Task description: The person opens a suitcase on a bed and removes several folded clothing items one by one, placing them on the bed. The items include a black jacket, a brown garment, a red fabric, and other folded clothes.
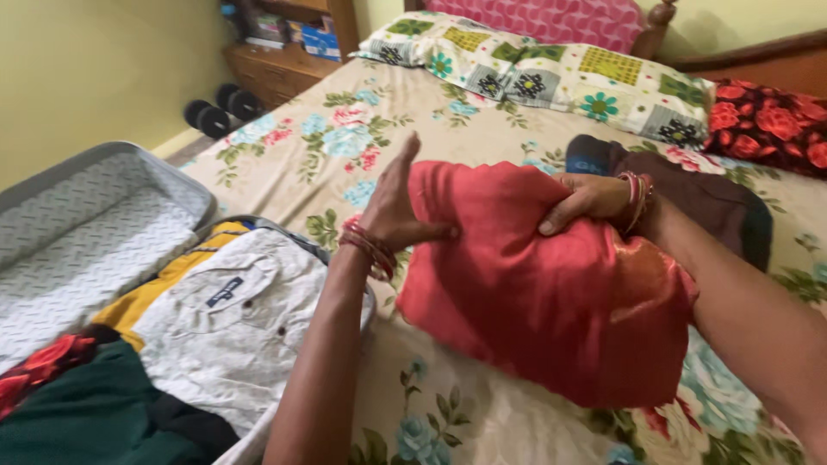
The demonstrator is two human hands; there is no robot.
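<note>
A folded red garment [534,293] with a shiny golden patch is lifted over the floral bedsheet [345,129]. My left hand [396,202] presses flat against its left edge, thumb on the cloth and fingers pointing up. My right hand [586,200] grips the garment's top edge, fingers curled over it. Both wrists wear red bangles. An open grey suitcase [95,215] lies at the left, holding a white shirt [233,319], a yellow piece, a dark green cloth [95,413] and a red floral cloth.
Dark folded clothes [715,202] lie on the bed behind the red garment. Patterned pillows [551,82] and a red flowered pillow [767,125] sit at the headboard. Dumbbells [220,112] rest on the floor beside a wooden cabinet [284,65].
</note>
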